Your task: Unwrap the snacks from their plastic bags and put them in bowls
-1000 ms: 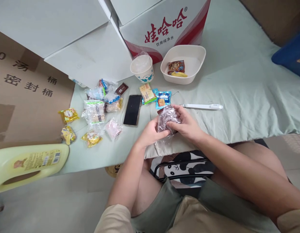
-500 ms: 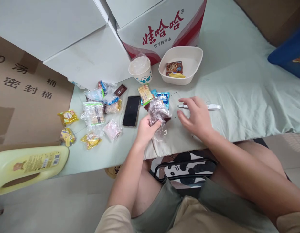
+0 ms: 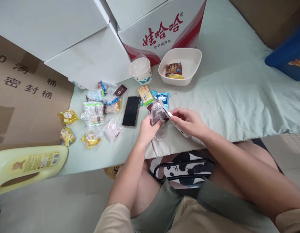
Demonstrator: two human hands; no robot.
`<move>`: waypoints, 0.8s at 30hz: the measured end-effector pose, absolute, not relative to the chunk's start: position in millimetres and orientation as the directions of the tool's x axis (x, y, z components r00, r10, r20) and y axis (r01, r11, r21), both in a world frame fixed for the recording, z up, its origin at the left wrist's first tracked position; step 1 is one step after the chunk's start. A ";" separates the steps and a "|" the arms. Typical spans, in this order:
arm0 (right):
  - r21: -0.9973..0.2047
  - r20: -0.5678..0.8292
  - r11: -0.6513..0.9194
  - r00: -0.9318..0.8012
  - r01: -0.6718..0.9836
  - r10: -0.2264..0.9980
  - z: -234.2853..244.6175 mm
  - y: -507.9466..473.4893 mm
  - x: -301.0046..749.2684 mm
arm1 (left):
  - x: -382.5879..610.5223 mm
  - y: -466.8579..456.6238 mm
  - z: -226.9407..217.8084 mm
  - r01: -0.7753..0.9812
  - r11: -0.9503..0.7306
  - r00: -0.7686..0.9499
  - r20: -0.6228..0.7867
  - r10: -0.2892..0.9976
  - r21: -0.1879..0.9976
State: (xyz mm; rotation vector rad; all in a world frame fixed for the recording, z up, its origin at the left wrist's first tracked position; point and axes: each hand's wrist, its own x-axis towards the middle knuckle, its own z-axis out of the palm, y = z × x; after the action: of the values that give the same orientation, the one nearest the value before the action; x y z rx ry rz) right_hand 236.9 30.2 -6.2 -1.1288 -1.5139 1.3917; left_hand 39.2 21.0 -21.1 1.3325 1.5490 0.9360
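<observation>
My left hand (image 3: pixel 149 130) is closed on a crumpled clear plastic bag (image 3: pixel 156 114) with dark brown packets in or behind it; which of these I cannot tell. Between the fingers of my right hand (image 3: pixel 188 122) is a white utility knife (image 3: pixel 179 127), its tip touching or very close to the bag's right side. Just beyond the bag lie a blue snack packet (image 3: pixel 162 98) and a yellow biscuit packet (image 3: pixel 145 94). A black phone (image 3: pixel 131 111) rests left of my left hand.
A white bowl (image 3: pixel 198 61) holding two snack packets and a paper cup (image 3: pixel 140 72) with plastic film stand before a white carton (image 3: pixel 162 32). Several wrapped snacks (image 3: pixel 94 112) lie to the left, near a yellow jug (image 3: pixel 31 165). A blue container (image 3: pixel 288 55) is at far right.
My right hand has picked up the utility knife from the cloth and brought it left to the plastic bag. My left hand keeps its hold, nearly unmoved.
</observation>
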 end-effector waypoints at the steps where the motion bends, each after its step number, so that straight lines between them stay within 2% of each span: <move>1: -0.997 -0.032 -0.010 -0.312 0.070 0.950 -7.4 29.7 233.0 | 39.9 20.8 -21.8 0.351 0.141 -0.037 -0.137 0.990 0.926; 3: -0.998 -0.047 -0.031 -0.281 0.061 0.959 -10.6 29.5 228.9 | 40.6 20.2 -22.8 0.339 0.136 -0.016 -0.139 0.990 0.931; 7: -0.985 -0.074 -0.038 -0.215 0.169 0.974 -12.4 28.3 230.0 | 38.8 19.2 -22.8 0.233 0.102 -0.033 -0.097 0.995 0.967; 10: -0.974 -0.155 -0.101 -0.275 0.201 0.949 -8.4 25.2 231.9 | 35.5 21.5 -19.2 0.081 0.072 -0.153 -0.059 0.987 0.994; 13: -0.958 -0.215 -0.138 -0.312 0.252 0.925 -4.6 24.4 234.6 | 31.6 26.1 -14.0 -0.133 0.055 -0.308 -0.094 0.947 0.990; 15: -0.941 -0.170 -0.084 -0.244 0.328 0.955 -5.2 27.6 239.4 | 29.6 28.0 -12.1 -0.221 0.067 -0.346 -0.143 0.927 0.973; 17: -0.882 -0.066 0.003 -0.129 0.471 0.989 -9.2 33.9 247.1 | 28.8 27.7 -12.2 -0.230 0.085 -0.323 -0.158 0.933 0.970; 21: -0.656 0.099 0.066 -0.001 0.752 0.995 -22.0 47.7 264.0 | 30.3 22.4 -14.6 -0.112 0.122 -0.146 -0.138 0.980 0.986; 24: -0.614 0.195 0.119 0.004 0.780 0.981 -25.1 48.7 265.3 | 32.7 18.9 -14.1 -0.019 0.136 -0.019 -0.136 0.991 0.991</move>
State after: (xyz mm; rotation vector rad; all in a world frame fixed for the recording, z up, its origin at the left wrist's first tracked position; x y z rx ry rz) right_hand 265.3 48.7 -25.1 -1.7050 -1.8202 0.4453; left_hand 32.7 18.9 -14.1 1.0856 1.2725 1.1312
